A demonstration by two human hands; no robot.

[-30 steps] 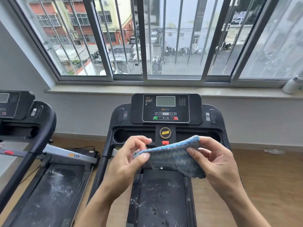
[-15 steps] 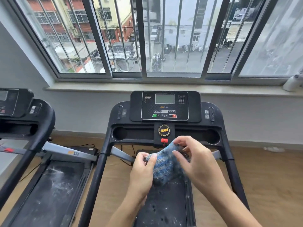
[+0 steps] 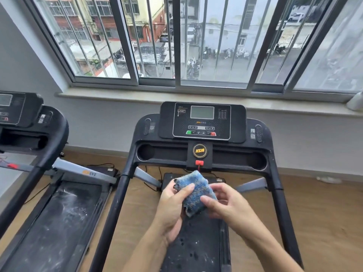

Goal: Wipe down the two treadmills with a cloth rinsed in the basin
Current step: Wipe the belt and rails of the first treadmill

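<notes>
Rough blue terry cloth (image 3: pixel 193 193); matt black plastic treadmill console (image 3: pixel 202 122); dusty, speckled belt (image 3: pixel 194 250); smooth wood floor (image 3: pixel 324 222)

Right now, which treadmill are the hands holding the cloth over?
The centre treadmill, with the HSM badge: left hand and right hand hold the blue cloth over its belt. The other treadmill stands left.
</notes>
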